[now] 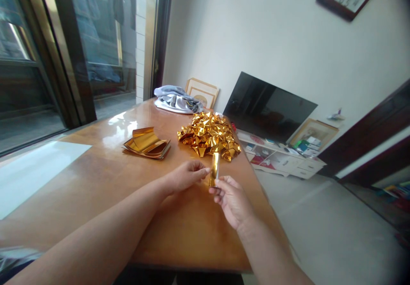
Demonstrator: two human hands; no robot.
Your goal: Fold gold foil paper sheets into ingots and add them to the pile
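A sheet of gold foil paper [214, 169], folded into a narrow upright strip, is held above the table in front of me. My right hand [232, 197] pinches its lower end between thumb and fingers. From the other side, my left hand [188, 176] has thumb and fingers closed at the strip's left edge; how firmly they grip it is hard to see. Just beyond the strip lies a heap of folded gold foil pieces [208, 133]. Left of the heap rests a stack of flat gold paper sheets [147, 144], its top sheets curling up.
The glossy wooden table [192, 229] has its right edge close to my right arm. A white sheet [41, 170] lies on the left. Folded cloth [176, 99] sits at the far end. Beyond are a television [269, 106] and a low white cabinet [282, 159].
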